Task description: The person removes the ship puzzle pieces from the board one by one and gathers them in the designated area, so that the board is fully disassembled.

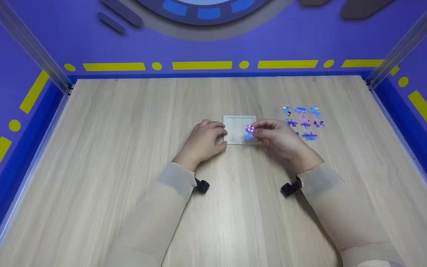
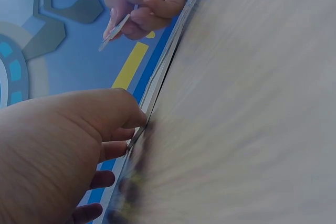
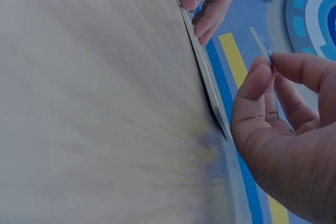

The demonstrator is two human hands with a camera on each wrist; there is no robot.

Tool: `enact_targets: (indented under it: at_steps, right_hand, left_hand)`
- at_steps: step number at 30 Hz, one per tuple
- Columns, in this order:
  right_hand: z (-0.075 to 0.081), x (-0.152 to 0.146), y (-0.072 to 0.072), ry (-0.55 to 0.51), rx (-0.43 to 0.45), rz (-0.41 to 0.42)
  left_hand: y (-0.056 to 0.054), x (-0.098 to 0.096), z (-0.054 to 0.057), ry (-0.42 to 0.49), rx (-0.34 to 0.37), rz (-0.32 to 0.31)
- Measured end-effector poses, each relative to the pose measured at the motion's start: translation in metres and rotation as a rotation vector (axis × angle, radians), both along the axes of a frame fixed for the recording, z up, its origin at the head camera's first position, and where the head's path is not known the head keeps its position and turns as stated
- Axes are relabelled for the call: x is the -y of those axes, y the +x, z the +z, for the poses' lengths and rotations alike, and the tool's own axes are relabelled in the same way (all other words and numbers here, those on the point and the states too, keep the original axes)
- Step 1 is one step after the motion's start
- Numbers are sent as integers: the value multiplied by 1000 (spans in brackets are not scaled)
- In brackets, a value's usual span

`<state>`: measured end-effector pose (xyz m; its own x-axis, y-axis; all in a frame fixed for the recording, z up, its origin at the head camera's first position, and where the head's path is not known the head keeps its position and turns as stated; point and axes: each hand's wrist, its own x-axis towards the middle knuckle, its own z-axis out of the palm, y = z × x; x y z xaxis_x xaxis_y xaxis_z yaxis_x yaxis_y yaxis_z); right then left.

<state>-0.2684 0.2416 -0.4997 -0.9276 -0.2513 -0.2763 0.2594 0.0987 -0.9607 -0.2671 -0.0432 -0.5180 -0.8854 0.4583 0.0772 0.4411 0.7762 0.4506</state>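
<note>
A shallow, pale square puzzle tray [image 1: 235, 132] lies on the table in the head view. My left hand [image 1: 203, 141] holds it by its left side, with fingers along that edge and the thumb at the near corner. Over the tray's right part, my right hand [image 1: 281, 138] pinches a puzzle piece [image 1: 250, 129] in blue and pink between thumb and forefinger. From the right wrist view the piece [image 3: 261, 43] appears nearly edge-on, raised above the tray [image 3: 202, 66], its printed face mostly hidden.
Several loose puzzle pieces [image 1: 305, 120] lie in rough rows to the right of the tray, some partly behind my right hand. The wooden table [image 1: 124, 122] is bordered by a purple-blue back wall [image 1: 184, 48] and side panels.
</note>
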Motion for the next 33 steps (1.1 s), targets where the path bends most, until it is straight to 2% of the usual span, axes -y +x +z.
enact_targets:
  at_steps: [5, 16, 22, 27, 33]
  right_hand:
    - [0, -1, 1, -69, 32, -22]
    - [12, -13, 3, -186, 20, -62]
    - [25, -34, 2, -172, -28, -83]
    - [38, -52, 1, -241, -28, -109]
    - [54, -86, 1, -261, -26, -78]
  left_hand:
    - [0, -1, 0, -1, -3, -4]
    - [1, 0, 1, -7, 0, 2]
    - [1, -1, 4, -1, 5, 7]
    - [1, -1, 3, 3, 11, 12]
    - [1, 0, 1, 0, 13, 11]
